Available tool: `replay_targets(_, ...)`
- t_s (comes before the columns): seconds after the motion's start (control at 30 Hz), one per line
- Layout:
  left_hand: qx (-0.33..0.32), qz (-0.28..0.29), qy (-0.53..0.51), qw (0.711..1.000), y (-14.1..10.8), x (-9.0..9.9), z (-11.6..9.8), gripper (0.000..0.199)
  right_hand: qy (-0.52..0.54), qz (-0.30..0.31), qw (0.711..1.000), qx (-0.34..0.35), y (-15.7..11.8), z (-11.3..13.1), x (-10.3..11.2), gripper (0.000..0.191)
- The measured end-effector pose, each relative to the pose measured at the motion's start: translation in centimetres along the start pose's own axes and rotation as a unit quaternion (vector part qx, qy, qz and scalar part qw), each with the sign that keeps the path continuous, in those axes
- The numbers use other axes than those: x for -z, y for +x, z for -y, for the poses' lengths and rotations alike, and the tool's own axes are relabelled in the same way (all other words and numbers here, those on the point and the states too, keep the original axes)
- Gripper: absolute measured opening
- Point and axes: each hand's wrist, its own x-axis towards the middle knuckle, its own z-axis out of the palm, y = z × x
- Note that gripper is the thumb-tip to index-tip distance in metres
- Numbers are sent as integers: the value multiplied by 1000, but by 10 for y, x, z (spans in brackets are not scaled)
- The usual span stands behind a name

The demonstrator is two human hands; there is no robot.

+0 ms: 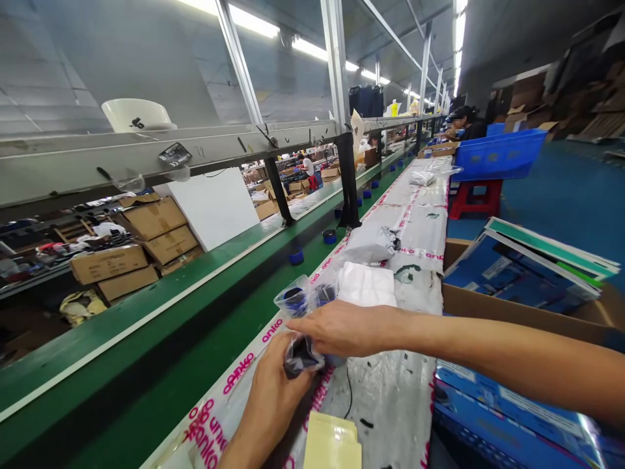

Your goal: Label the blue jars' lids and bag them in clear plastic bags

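My left hand [276,384] is wrapped round a clear plastic bag [303,357] with a dark item inside. My right hand [334,327] reaches across from the right, its fingers bent together at the upper edge of the same bag. What its fingertips pinch is partly hidden. Just beyond, a bagged item with a blue and black round end [294,299] lies at the bench edge. Beside that is another clear-wrapped dark item [325,294]. A white folded stack [366,284] sits behind my right wrist, and a pale yellow pad [333,440] lies nearest me.
A green conveyor belt [234,345] runs along the left, carrying several blue-and-black round items [329,236]. Bagged goods [374,244] lie farther up the plastic-covered bench [390,391]. On the right stand an open carton [488,303] and a blue crate [498,155] on a red stool [476,198].
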Motion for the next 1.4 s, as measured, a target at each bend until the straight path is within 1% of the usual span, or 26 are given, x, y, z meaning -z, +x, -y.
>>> replay_targets(0.07, -6, 19, -1, 1000, 1, 1, 1, 16, 27, 24, 999, -24, 2, -1, 4, 39)
replay_targets(0.1, -4, 19, 0, 1000, 2, 1, 1, 10, 49, 30, 998, -35, 3, -2, 5, 36)
replay_targets(0.2, 20, -5, -4, 1000, 6, 2, 3, 25, 107, 12, 993, -49, 2, -7, 4, 32)
replay_targets(0.33, 57, -20, -25, 998, 9, 2, 1, 35, 104, -45, 992, -51, -9, -5, -11, 27)
replay_targets(0.4, 68, -26, -29, 997, 9, 2, -1, 38, 88, -91, 991, -54, -14, 0, -22, 36)
replay_targets(0.47, 71, -25, -32, 997, 8, 3, -4, 39, 59, -144, 986, -56, -17, 4, -32, 59)
replay_targets(0.5, 74, -22, -35, 996, 6, 4, -5, 41, 42, -161, 985, -54, -17, 6, -37, 71)
replay_targets(0.53, 79, -21, -37, 996, 5, 5, -6, 43, 24, -170, 984, -52, -15, 7, -41, 80)
replay_targets(0.57, 85, -23, -40, 995, 3, 6, -7, 47, 8, -171, 984, -50, -12, 9, -45, 83)
replay_targets(0.6, 94, -27, -42, 994, 1, 7, -7, 51, -5, -170, 984, -47, -9, 10, -49, 81)
replay_targets(0.67, 111, -43, -43, 992, -3, 9, -6, 58, -15, -165, 985, -40, 0, 12, -56, 69)
replay_targets(0.73, 128, -55, -57, 989, -6, 12, -4, 60, -10, -166, 985, -40, 8, 14, -60, 54)
replay_targets(0.8, 146, -59, -93, 983, -8, 14, -1, 60, 1, -161, 986, -45, 13, 16, -61, 43)
replay_targets(0.87, 152, -59, -124, 979, -10, 16, 1, 59, 10, -135, 989, -58, 16, 18, -57, 40)
replay_targets(0.9, 150, -61, -128, 978, -11, 17, 2, 59, 13, -113, 991, -67, 17, 19, -54, 40)
replay_targets(0.97, 142, -67, -112, 981, -12, 19, 4, 58, 23, -66, 994, -85, 20, 19, -47, 37)
replay_targets(1.03, 141, -75, -91, 983, -13, 20, 6, 58, 35, -30, 995, -88, 23, 18, -42, 34)
replay_targets(1.1, 151, -83, -76, 982, -14, 21, 7, 58, 47, -24, 995, -86, 26, 15, -40, 31)
replay_targets(1.17, 167, -96, -65, 979, -16, 23, 8, 60, 75, -49, 990, -107, 28, 10, -40, 30)
replay_targets(1.23, 185, -104, -49, 976, -19, 26, 8, 62, 144, -110, 971, -157, 26, 4, -38, 29)
replay_targets(1.27, 190, -106, -36, 975, -20, 27, 7, 64, 193, -150, 952, -185, 23, 1, -36, 29)
replay_targets(1.33, 178, -112, 4, 978, -22, 26, 6, 63, 302, -242, 894, -227, 10, -4, -25, 31)
replay_targets(1.4, 128, -111, 56, 984, -21, 19, 7, 58, 382, -328, 829, -243, -15, -8, -10, 36)
